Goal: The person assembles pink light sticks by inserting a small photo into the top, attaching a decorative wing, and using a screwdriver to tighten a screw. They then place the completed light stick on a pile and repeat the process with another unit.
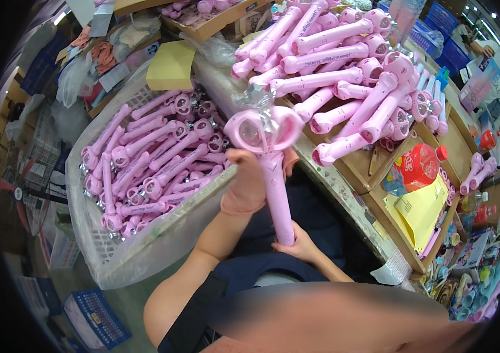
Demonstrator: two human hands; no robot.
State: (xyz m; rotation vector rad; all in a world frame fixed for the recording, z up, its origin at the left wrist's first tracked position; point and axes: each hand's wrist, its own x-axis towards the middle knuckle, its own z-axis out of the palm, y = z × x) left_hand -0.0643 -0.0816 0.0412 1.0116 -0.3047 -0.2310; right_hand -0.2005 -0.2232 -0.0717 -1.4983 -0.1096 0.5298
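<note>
Nearest the camera is the person's own lap and dark clothing, blurred at the bottom of the view, with both forearms rising out of it. The left hand (245,187), in a thin peach glove, is closed around the upper shaft of a pink toy wand (273,170), just under its heart-shaped head; the thumb side faces away, so how tightly it grips cannot be told. To the left of that hand, close beside it, stands a white plastic basket (144,253) lined with clear film and filled with more pink wands (150,162) lying in a loose heap. Above the left hand, the wand's head carries a clear, crinkled film wrap (261,100) gathered at the top. The right hand (298,244) sits below and slightly right of the left one, bare, cupping the butt end of the handle with the fingers curled under it. So the wand is held upright between the two hands, clear of both piles.

Up and to the right of the hands a second stack of wands (344,76) lies crosswise on a wooden bench (379,200). Farther right of the right hand are yellow papers (420,212) and a red bottle (419,166).

To handle this well, I judge the lower hand should steady the butt while the upper hand keeps off the film, so the wrap stays smooth and the head is not twisted.
</note>
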